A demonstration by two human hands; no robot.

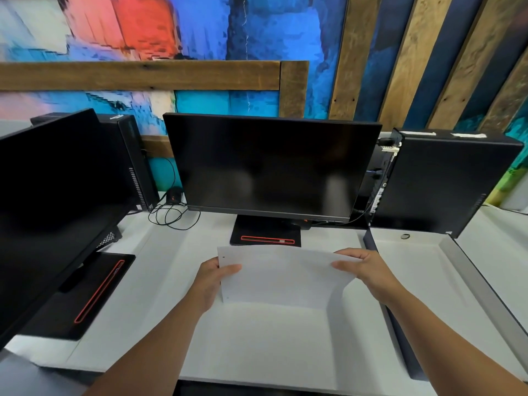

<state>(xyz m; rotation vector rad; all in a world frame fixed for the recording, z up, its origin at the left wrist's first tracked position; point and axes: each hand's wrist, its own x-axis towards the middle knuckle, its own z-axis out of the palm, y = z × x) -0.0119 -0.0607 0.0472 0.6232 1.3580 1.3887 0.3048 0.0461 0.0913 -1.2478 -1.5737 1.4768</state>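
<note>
1. The left hand [213, 277] grips the left edge of a white sheet of paper [285, 277]. Its thumb lies on the near face and the fingers are curled behind.
2. The right hand [368, 270] pinches the sheet's upper right corner, thumb on the near face and fingers over the top edge.
3. The sheet is held between both hands, lifted off the white desk [257, 338]. It bows slightly and throws a shadow on the desk below it. Two small dots show near its left edge.
4. Just past the sheet stands the base of the middle monitor [271, 167], whose screen is dark.
5. A second dark monitor [57, 195] stands at the left, angled inward, on a black base [83, 292] with a red-lined slot.
6. A black computer tower [448, 184] stands upright to the right of the middle monitor, with cables plugged into its back.
7. Another black tower [134, 158] stands behind the left monitor. Near it are a loose coil of cable [171, 215] and a dark mouse [174, 194].
8. A flat open box with a grey rim [477, 281] lies on the desk beside the right forearm.
</note>
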